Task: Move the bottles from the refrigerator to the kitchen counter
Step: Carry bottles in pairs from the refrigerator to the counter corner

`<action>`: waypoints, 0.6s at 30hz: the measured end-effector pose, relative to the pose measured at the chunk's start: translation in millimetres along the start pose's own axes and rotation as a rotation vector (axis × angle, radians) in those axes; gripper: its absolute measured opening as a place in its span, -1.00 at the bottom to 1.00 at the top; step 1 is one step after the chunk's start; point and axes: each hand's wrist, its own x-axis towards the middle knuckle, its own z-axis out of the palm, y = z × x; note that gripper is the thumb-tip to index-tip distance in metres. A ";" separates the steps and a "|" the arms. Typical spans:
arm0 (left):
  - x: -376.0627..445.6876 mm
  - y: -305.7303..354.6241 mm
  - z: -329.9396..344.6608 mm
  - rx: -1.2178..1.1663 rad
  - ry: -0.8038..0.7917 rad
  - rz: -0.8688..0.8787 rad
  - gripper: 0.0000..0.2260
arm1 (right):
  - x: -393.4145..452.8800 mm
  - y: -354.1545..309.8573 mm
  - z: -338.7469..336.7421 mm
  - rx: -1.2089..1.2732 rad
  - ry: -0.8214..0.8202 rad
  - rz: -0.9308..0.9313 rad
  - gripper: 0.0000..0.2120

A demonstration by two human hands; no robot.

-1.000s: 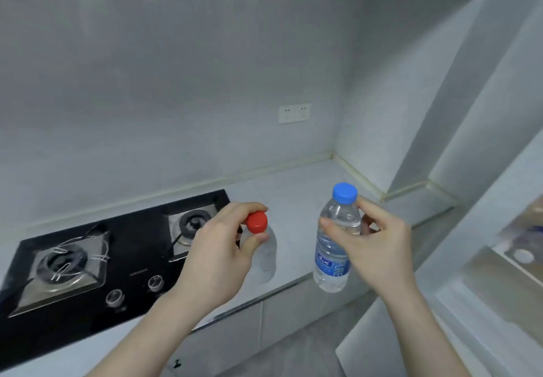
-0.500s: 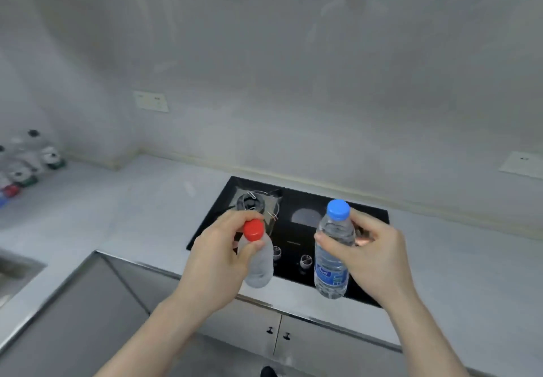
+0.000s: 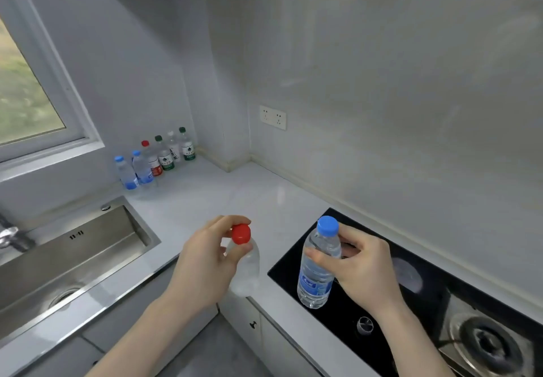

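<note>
My left hand (image 3: 202, 265) grips a clear bottle with a red cap (image 3: 246, 268) by its neck, held in the air over the counter's front edge. My right hand (image 3: 364, 270) holds a clear water bottle with a blue cap and blue label (image 3: 317, 268) by its upper part, above the black hob. Both bottles are upright. The light grey kitchen counter (image 3: 235, 194) runs round the corner ahead. Several bottles (image 3: 155, 159) with blue, red, green and white caps stand in a row on it at the far left, below the window.
A steel sink (image 3: 73, 259) is set into the counter at the left, with a tap (image 3: 11, 235) at its edge. A black gas hob (image 3: 426, 303) with a burner (image 3: 487, 344) lies at the right. A wall socket (image 3: 272, 117) sits on the backsplash. White cabinets are below.
The view has swung left along the counter: the hob moved to the right, and the sink, window and row of bottles came into sight. Both hands keep their bottles in front of me.
</note>
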 end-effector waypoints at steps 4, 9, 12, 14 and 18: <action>39.5 -12.7 5.0 0.015 0.034 -0.043 -0.72 | 49.0 15.4 2.7 0.011 -0.046 -0.007 -0.78; 76.2 -31.1 6.5 -0.004 0.103 -0.111 -0.73 | 115.7 33.2 20.1 0.040 -0.115 -0.026 -0.77; 87.2 -43.1 -0.9 0.011 0.156 -0.153 -0.72 | 150.8 37.4 42.3 0.055 -0.179 -0.054 -0.74; 93.7 -52.3 -7.9 0.005 0.181 -0.183 -0.72 | 169.7 36.4 57.0 0.072 -0.227 -0.082 -0.74; 109.2 -78.3 -26.9 0.035 0.240 -0.248 -0.72 | 209.9 35.0 93.3 0.106 -0.312 -0.111 -0.75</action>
